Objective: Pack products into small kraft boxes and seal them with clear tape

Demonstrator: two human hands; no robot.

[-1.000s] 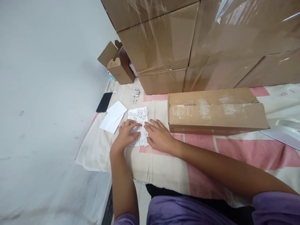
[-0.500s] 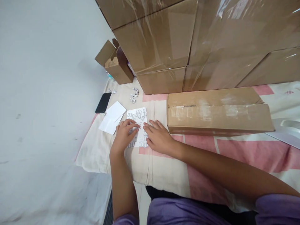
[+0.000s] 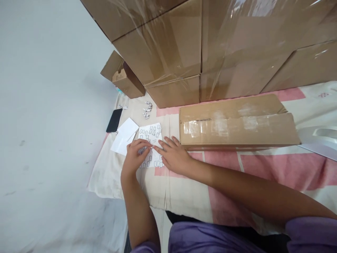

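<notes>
A white sheet of paper (image 3: pixel 156 160) with many small rectangles drawn in dark lines lies on the cloth in front of me. Over its left half is my left hand (image 3: pixel 135 154), thumb and fingertips pinched together near the middle of the sheet. A tiny whitish bit seems to be at those fingertips, too small to name. My right hand (image 3: pixel 175 156) rests with its fingers spread at the sheet's right edge, the index fingertip close to the left hand's pinch. Blank white paper sheets (image 3: pixel 123 135) overlap just left of the drawn one.
Small crumpled paper bits (image 3: pixel 147 109) lie beyond the sheet. A black phone (image 3: pixel 114 120) is by the wall at left. An opened small carton (image 3: pixel 129 84) stands behind. A long cardboard box (image 3: pixel 237 126) sits at right, before a stack of wrapped cartons (image 3: pixel 171 52).
The view has shifted slightly. My left fingertips have moved a little down the sheet, and the right index finger has come closer to them.
</notes>
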